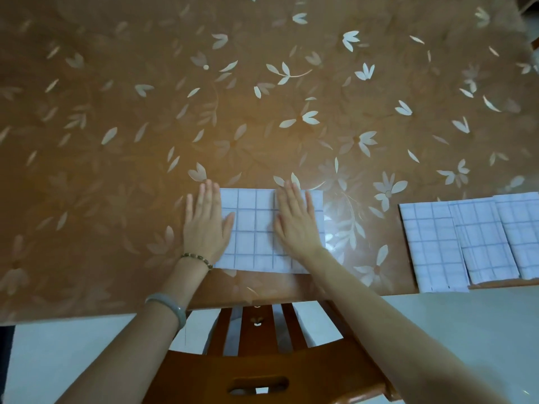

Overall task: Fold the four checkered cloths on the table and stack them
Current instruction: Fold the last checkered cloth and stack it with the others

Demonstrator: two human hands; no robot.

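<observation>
Risk check, w/ one checkered cloth [253, 228] folded to a rectangle on the desk [262, 112], just beyond the back of the wooden chair [262, 363]. Right hand [294, 220] lies flat on its right half, fingers [291, 196] straight & close together, holding nothing. Left hand [205, 225] is also flat & straight-fingered, but mostly on bare desk, w/ only the thumb side on the cloth's left edge. Prob. step: pressing the last fold. Desk cover looks glossy, so a sideways push could slide the whole cloth or fan its layers instead of creasing it. Uneven press (one hand half off) may let the left side spring up. Other three folded cloths [484, 240] sit well to the right of the chair, overlapped in a row, not stacked. Their near ends reach or overhang the desk edge, so a careless grab could drag them off. Stacking not yet done.
</observation>
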